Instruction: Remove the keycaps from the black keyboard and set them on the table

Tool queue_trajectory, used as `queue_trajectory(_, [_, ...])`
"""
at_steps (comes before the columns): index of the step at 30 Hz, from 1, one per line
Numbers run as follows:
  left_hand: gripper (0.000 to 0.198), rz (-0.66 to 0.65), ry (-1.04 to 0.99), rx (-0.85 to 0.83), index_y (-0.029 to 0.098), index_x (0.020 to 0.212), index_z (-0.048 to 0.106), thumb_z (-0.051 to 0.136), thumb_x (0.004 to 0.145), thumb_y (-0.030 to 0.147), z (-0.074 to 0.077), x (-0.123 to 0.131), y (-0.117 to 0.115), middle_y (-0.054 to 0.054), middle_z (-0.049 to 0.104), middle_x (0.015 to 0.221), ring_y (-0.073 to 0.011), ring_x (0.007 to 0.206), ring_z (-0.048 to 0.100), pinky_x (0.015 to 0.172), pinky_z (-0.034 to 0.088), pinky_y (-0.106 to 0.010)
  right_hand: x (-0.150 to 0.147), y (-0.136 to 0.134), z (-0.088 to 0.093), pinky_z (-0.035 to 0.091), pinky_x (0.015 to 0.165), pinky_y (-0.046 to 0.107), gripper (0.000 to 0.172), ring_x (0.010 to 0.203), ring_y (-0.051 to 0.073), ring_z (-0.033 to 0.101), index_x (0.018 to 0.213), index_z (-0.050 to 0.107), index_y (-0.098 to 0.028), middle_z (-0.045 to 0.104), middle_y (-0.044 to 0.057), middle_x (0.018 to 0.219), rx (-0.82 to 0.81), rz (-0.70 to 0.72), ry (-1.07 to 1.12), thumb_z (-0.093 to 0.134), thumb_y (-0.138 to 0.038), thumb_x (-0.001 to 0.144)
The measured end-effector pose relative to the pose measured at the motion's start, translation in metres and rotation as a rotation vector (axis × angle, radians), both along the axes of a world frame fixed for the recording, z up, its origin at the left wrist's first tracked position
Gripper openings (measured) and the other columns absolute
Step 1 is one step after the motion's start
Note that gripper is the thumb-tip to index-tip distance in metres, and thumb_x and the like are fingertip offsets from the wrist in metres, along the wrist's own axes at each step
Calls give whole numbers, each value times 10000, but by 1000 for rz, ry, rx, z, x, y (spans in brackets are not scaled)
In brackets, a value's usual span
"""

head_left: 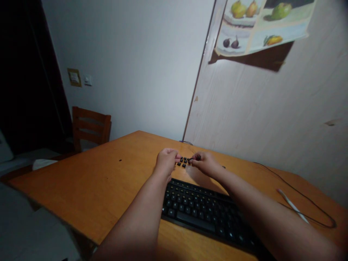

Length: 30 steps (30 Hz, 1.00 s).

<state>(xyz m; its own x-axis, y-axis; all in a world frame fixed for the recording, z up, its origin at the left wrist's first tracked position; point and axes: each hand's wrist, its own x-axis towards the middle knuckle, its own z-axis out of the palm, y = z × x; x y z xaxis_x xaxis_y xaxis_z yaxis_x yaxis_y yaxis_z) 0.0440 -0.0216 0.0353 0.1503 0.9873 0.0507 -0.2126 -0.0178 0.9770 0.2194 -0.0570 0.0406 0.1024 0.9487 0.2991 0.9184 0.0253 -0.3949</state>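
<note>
Several small black keycaps (184,165) stand in a loose cluster on the table, just past the far edge of a black keyboard (194,219). My left hand (166,161) is at the left side of the cluster, with its fingers drawn together and the tips against the nearest keycaps. What those fingers pinch, if anything, is too small to tell. From the right, my right hand (205,162) reaches in with thumb and fingers pinched on a small black keycap at the cluster's right edge. My right forearm covers part of the keyboard's right half.
The wooden table (89,188) has a small dark bit (120,160) on its left part. On the right lie a black cable (299,195) and a thin white stick-like object (292,206). A wooden chair (91,127) stands back left. Fruit paintings (261,27) hang on the wall.
</note>
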Motion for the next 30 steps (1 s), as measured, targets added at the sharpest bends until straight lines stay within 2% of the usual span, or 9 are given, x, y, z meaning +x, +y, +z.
queue_trajectory(4, [146,99,-77,-30,136,815,589,562,722,245,4,-5,3,-66,673,758,-84,546,562,431,330,-157,9,9,-9,307,535,248,126,613,146,542,730,691,-166,653,38,662,-95,-23,-74,665,-290,737])
queue_trajectory(10, [130,119,-107,-73,136,781,590,572,705,240,6,-6,1,-56,668,734,-77,529,546,450,337,-164,12,22,-22,303,529,248,122,620,158,561,746,708,-177,670,50,693,-193,-51,-150,701,-287,693])
queue_trajectory(21, [135,98,-125,-69,142,782,587,583,700,250,5,-3,3,-60,673,715,-85,541,554,467,337,-170,3,30,-21,325,535,252,121,627,177,585,754,725,-183,677,66,691,-228,-53,-213,690,-285,700])
queue_trajectory(30, [123,91,-103,-75,148,770,592,574,716,257,4,-3,1,-59,682,723,-83,537,552,470,339,-174,5,31,-21,347,547,246,143,611,161,578,741,733,-178,684,54,683,-214,-37,-127,695,-310,701])
